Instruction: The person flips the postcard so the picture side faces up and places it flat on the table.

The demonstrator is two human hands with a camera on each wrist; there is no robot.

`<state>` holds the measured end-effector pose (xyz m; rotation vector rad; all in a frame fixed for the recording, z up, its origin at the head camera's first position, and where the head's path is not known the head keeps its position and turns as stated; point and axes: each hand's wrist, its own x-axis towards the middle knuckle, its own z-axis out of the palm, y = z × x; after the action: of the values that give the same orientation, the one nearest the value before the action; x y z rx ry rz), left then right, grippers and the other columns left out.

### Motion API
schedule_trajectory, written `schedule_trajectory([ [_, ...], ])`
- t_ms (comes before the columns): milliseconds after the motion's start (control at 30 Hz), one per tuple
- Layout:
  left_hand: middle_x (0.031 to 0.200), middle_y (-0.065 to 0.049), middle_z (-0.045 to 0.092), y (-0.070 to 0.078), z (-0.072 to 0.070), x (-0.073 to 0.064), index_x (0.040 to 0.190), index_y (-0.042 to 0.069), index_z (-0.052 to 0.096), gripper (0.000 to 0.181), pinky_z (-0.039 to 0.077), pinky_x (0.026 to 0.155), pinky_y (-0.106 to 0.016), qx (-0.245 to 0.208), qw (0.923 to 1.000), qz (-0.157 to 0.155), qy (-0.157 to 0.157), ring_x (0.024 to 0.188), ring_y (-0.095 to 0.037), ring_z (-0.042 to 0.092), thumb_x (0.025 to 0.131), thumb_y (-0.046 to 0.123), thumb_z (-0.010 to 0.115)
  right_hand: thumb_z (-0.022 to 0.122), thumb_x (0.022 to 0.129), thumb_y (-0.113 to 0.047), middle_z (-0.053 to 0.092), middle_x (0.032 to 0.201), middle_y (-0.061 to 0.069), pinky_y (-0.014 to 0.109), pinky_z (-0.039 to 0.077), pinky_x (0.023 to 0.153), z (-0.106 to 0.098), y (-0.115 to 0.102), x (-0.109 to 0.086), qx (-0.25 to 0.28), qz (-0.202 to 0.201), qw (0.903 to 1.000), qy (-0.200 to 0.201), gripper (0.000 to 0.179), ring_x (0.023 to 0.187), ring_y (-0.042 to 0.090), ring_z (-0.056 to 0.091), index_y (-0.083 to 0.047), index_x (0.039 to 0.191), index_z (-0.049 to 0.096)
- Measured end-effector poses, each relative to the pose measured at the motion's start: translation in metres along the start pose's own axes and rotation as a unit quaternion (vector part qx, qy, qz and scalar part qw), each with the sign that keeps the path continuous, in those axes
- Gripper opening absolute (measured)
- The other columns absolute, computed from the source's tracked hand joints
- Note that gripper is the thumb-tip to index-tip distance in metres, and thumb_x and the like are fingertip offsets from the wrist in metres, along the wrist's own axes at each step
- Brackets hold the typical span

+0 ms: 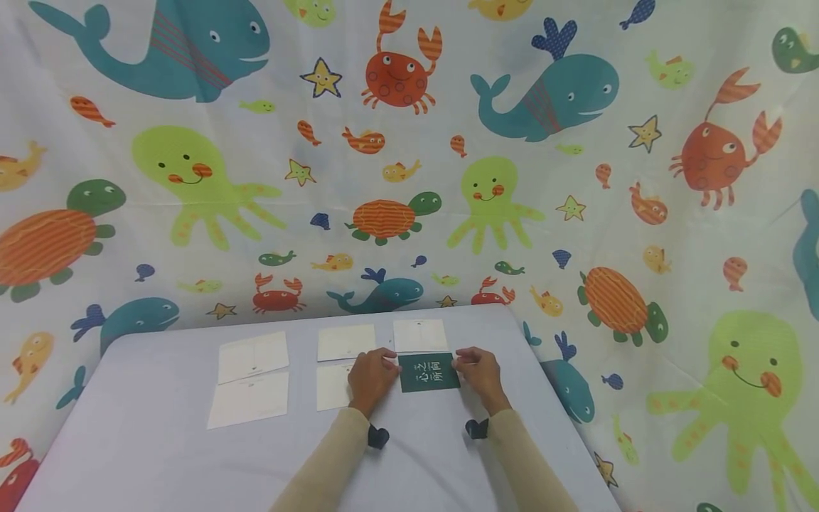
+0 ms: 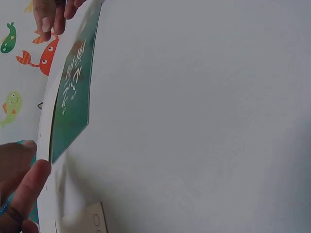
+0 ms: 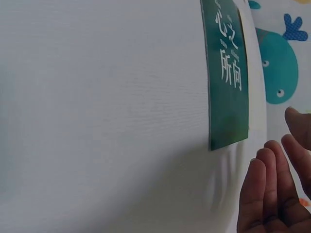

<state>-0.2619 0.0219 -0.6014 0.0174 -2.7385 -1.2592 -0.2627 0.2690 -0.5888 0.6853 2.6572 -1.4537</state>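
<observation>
A dark green card point(image 1: 416, 384) with white Chinese characters lies on the white-covered table, between the two hands. My left hand point(image 1: 372, 380) is at the card's left edge; in the left wrist view its extended index fingertip point(image 2: 41, 170) meets a corner of the green card point(image 2: 73, 124). By the card's right edge is my right hand point(image 1: 483, 377). The right wrist view shows that hand's fingers point(image 3: 253, 184) fairly straight, with a small gap to the card. Just behind the green card lies a white card point(image 1: 419, 334).
Two white cards point(image 1: 345, 343) point(image 1: 331, 390) lie left of the green card, the nearer partly behind my left hand. Farther left are two more white cards point(image 1: 252, 355) point(image 1: 249, 402). A curtain point(image 1: 384, 171) printed with sea animals hangs behind the table point(image 1: 160, 455).
</observation>
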Motion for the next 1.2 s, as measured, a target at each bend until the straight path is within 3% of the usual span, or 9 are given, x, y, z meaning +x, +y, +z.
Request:
schedule_trajectory([
  [267, 0.085, -0.001, 0.08, 0.001, 0.002, 0.012, 0.111, 0.016, 0.081, 0.023, 0.049, 0.075, -0.041, -0.002, 0.9998, 0.003, 0.017, 0.085, -0.02, 0.059, 0.088, 0.018, 0.085, 0.079, 0.095, -0.021, 0.076, 0.112, 0.007, 0.043, 0.06, 0.093, 0.0, -0.009, 0.012, 0.011, -0.017, 0.9998, 0.006, 0.029, 0.103, 0.023, 0.072, -0.015, 0.123, 0.076],
  [533, 0.093, -0.001, 0.081, 0.004, -0.002, 0.025, 0.115, 0.017, 0.08, 0.026, 0.049, 0.075, -0.038, 0.007, 0.9999, -0.004, 0.012, 0.086, -0.02, 0.058, 0.09, 0.021, 0.085, 0.081, 0.094, -0.02, 0.076, 0.113, 0.007, 0.046, 0.059, 0.095, 0.004, -0.021, 0.018, 0.016, -0.033, 0.9993, 0.005, 0.032, 0.104, 0.025, 0.072, -0.014, 0.125, 0.075],
  [867, 0.099, -0.002, 0.083, 0.007, -0.007, 0.038, 0.119, 0.016, 0.079, 0.031, 0.054, 0.085, -0.046, 0.008, 0.9999, -0.014, 0.006, 0.094, -0.024, 0.063, 0.09, 0.022, 0.087, 0.083, 0.094, -0.023, 0.075, 0.122, 0.009, 0.05, 0.058, 0.103, 0.01, -0.029, 0.027, 0.014, -0.035, 0.9993, 0.004, 0.036, 0.114, 0.029, 0.07, -0.017, 0.128, 0.074],
  [1200, 0.106, 0.0, 0.083, 0.0, -0.007, 0.053, 0.121, 0.02, 0.078, 0.033, 0.053, 0.092, -0.049, 0.014, 0.9994, -0.027, -0.016, 0.102, -0.024, 0.063, 0.09, 0.026, 0.086, 0.084, 0.092, -0.019, 0.074, 0.127, 0.01, 0.052, 0.056, 0.105, 0.015, -0.034, 0.037, 0.024, -0.035, 0.9991, 0.0, 0.04, 0.121, 0.032, 0.068, -0.018, 0.13, 0.073],
])
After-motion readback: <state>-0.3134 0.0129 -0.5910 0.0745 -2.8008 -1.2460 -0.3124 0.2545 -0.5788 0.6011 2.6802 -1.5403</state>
